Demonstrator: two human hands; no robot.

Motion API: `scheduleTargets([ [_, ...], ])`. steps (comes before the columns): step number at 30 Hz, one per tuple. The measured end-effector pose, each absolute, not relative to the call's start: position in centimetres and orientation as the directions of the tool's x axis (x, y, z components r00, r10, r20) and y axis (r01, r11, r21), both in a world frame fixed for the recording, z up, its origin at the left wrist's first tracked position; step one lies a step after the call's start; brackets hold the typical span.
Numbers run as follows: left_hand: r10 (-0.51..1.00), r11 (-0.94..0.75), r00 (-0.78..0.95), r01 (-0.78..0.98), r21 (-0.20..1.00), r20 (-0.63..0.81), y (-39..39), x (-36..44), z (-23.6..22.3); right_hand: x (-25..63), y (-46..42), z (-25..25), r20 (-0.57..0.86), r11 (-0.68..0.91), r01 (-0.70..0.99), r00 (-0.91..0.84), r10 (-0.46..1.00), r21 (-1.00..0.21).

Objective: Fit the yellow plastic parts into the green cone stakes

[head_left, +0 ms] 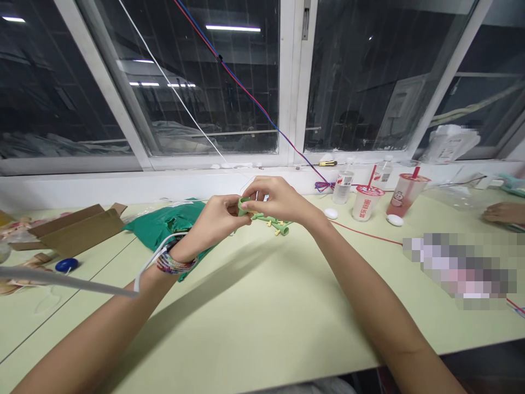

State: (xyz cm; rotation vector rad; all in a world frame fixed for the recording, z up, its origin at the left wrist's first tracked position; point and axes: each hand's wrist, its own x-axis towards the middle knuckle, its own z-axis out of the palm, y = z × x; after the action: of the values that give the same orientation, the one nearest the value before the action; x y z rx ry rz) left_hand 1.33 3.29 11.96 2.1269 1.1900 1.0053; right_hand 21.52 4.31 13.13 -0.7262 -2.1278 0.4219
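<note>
"What's the left hand [215, 216] doing?"

"Its grip is pressed together, thumb and fingertips pinching a small green plastic piece [245, 205]."

"And the right hand [274, 200]?"

"It pinches that same piece from the other side, so the piece sits between both grips, held above the counter [254, 312]."

"Anything just under it?"

"A cluster of green and yellow plastic parts [270, 223] lies on the counter just below the right hand."

"What's by the left wrist?"

"A beaded bracelet [176, 264] circles it, and a white cable [141, 268] runs beside it. Beyond are a green plastic bag [166, 224], a cardboard box [77, 230] and a blue lid [66, 265]."

"And off to the right?"

"There are two drink cups [367, 202] with red straws, a water bottle [342, 186], a white oval object [331, 213] and a red wire [365, 232]. At the far edge, another person's hand [504, 212] rests on the counter."
</note>
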Motion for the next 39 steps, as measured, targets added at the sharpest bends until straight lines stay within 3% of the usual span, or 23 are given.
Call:
scheduleTargets([
  [3, 0.877, -0.474, 0.351, 0.530, 0.703, 0.327, 3.1, 1.3, 12.2, 21.5, 4.2, 13.2, 0.569, 0.741, 0.353, -0.481, 0.667, -0.571],
  [9, 0.844, -0.534, 0.389, 0.553, 0.639, 0.369, 3.6, 0.9, 11.6, 23.3, 6.2, 12.6, 0.391, 0.514, 0.203, -0.442, 0.807, -0.833],
  [12, 0.805, -0.578, 0.347, 0.643, 0.503, 0.482, 4.1, 0.7, 10.9, 25.4, 9.0, 10.9, 0.325, 0.415, 0.232, -0.345, 0.881, -0.880],
  [14, 0.757, -0.608, 0.362, 0.694, 0.385, 0.544, 4.2, 0.7, 10.6, 26.9, 11.0, 9.0, 0.197, 0.247, 0.341, -0.176, 0.964, -0.907],
  [15, 0.743, -0.618, 0.379, 0.704, 0.349, 0.551, 4.2, 0.8, 10.5, 27.5, 11.9, 7.9, 0.121, 0.124, 0.412, -0.035, 0.992, -0.902],
  [17, 0.741, -0.630, 0.413, 0.701, 0.334, 0.529, 4.1, 0.9, 10.3, 28.4, 13.3, 5.9, 0.077, 0.024, 0.455, 0.098, 0.992, -0.890],
  [23, 0.715, -0.687, 0.523, 0.649, 0.326, 0.465, 3.6, 1.9, 9.3, 29.3, 15.4, 2.0, 0.037, -0.091, 0.557, 0.214, 0.976, -0.825],
  [28, 0.673, -0.740, 0.631, 0.567, 0.362, 0.387, 2.3, 3.4, 7.4, 29.5, 15.8, 1.0, 0.069, -0.105, 0.677, 0.224, 0.972, -0.728],
  [33, 0.551, -0.833, 0.761, 0.478, 0.278, 0.343, 1.5, 4.5, 4.7, 29.8, 15.5, 1.0, 0.122, -0.094, 0.739, 0.234, 0.965, -0.667],
  [39, 0.663, -0.744, 0.732, 0.624, 0.239, 0.154, 2.2, 4.3, 2.0, 29.2, 12.8, 1.1, 0.269, 0.037, 0.808, 0.153, 0.951, -0.589],
])
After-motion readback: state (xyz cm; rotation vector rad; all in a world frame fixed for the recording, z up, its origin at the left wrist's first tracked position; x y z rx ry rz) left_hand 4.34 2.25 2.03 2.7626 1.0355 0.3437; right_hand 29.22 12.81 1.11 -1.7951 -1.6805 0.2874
